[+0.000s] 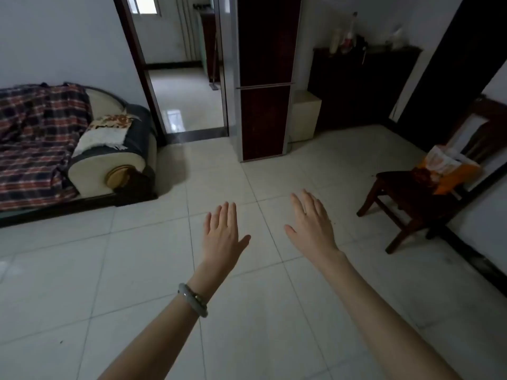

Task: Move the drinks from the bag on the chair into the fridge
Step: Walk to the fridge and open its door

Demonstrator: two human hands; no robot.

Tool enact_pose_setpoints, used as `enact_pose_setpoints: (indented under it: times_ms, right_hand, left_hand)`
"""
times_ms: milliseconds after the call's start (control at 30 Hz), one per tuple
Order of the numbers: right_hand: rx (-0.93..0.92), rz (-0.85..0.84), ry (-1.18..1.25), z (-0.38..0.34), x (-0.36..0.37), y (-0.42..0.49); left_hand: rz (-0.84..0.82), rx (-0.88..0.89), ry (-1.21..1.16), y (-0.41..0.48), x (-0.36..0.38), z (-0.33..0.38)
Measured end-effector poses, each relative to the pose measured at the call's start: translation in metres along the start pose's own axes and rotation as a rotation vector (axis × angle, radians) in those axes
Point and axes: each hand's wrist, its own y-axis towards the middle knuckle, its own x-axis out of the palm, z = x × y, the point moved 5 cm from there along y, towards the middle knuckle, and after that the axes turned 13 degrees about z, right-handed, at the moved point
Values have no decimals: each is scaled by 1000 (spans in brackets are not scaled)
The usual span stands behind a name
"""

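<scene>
An orange and white plastic bag (445, 167) lies on the seat of a dark wooden chair (403, 198) at the right wall. The drinks inside it are hidden. A tall dark red fridge (264, 78) with silver edges stands at the back centre, both doors closed. My left hand (223, 231) and my right hand (311, 223) are stretched out flat over the floor in the middle of the room, palms down, fingers apart, holding nothing. Both hands are well short of the chair and the fridge.
A sofa (109, 149) with a plaid blanket fills the left side. An open doorway (186, 91) lies left of the fridge. A dark cabinet (359, 86) with bottles on top and a small beige box (304, 116) stand right of the fridge. Pale tiled floor (137, 270) stretches between them.
</scene>
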Motion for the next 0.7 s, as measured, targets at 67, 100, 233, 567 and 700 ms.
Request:
enact_pose_setpoints:
  times_ms: [67, 100, 233, 567, 700]
  right_hand:
    - [1, 7, 3, 3, 5, -4]
    - [3, 0, -5, 6, 10, -8]
    - [10, -19, 4, 15, 23, -19]
    - [12, -18, 15, 40, 49, -14]
    - [26, -22, 19, 51, 59, -3]
  left_hand:
    - [-9, -5, 6, -5, 4, 0]
    - [-12, -4, 12, -9, 8, -1]
    - [-20, -2, 5, -18, 21, 1]
    - [-69, -33, 6, -14, 47, 13]
    - [-75, -37, 11, 0, 58, 16]
